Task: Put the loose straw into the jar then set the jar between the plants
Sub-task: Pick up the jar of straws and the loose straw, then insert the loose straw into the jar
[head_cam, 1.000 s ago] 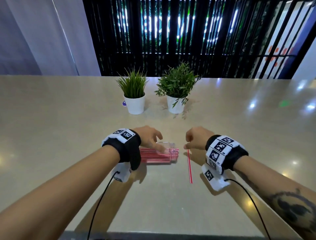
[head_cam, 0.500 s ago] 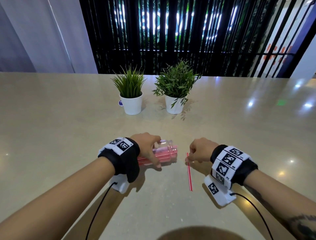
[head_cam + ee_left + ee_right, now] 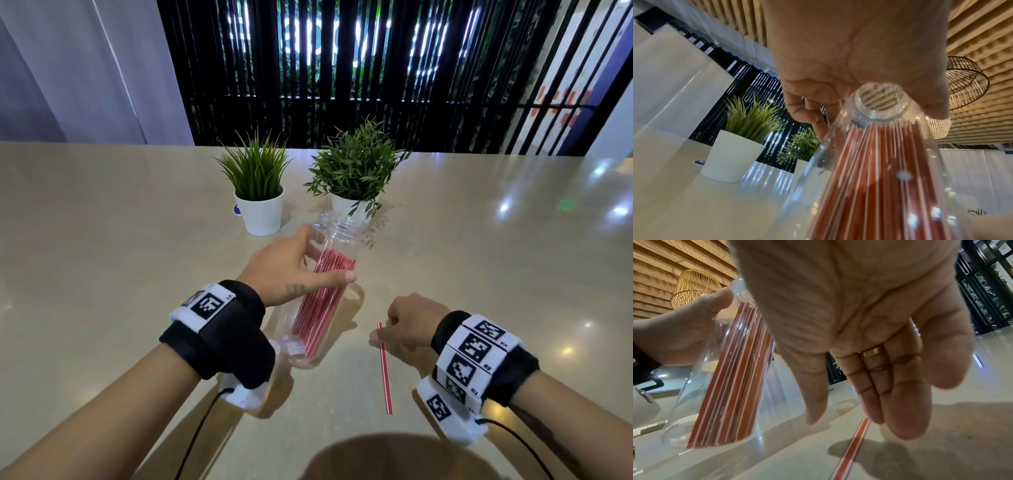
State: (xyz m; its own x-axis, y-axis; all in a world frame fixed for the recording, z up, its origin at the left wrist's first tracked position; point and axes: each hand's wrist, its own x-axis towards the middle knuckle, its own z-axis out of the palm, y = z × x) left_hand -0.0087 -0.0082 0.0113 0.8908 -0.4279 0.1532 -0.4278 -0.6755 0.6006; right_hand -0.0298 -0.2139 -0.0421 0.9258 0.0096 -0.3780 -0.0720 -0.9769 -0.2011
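My left hand (image 3: 294, 270) grips a clear plastic jar (image 3: 342, 233) that holds several red striped straws. The jar is tilted, its base low near the table and its open mouth pointing up and away towards the plants. In the left wrist view my palm and fingers wrap the jar (image 3: 879, 162) just below its neck. One loose red striped straw (image 3: 385, 370) lies flat on the table to the jar's right. My right hand (image 3: 404, 322) reaches down to its far end. In the right wrist view the fingers (image 3: 900, 410) are nearly straight over the straw (image 3: 851, 451).
Two potted plants stand beyond the jar in white pots, a grassy one (image 3: 257, 178) on the left and a leafy one (image 3: 356, 171) on the right, a narrow gap between them. The glossy beige table (image 3: 102, 274) stretches wide to both sides. Black slatted screens stand behind it.
My left hand has lifted the jar from lying on its side to a tilt, mouth up and away. My right hand stays at the loose straw's far end.
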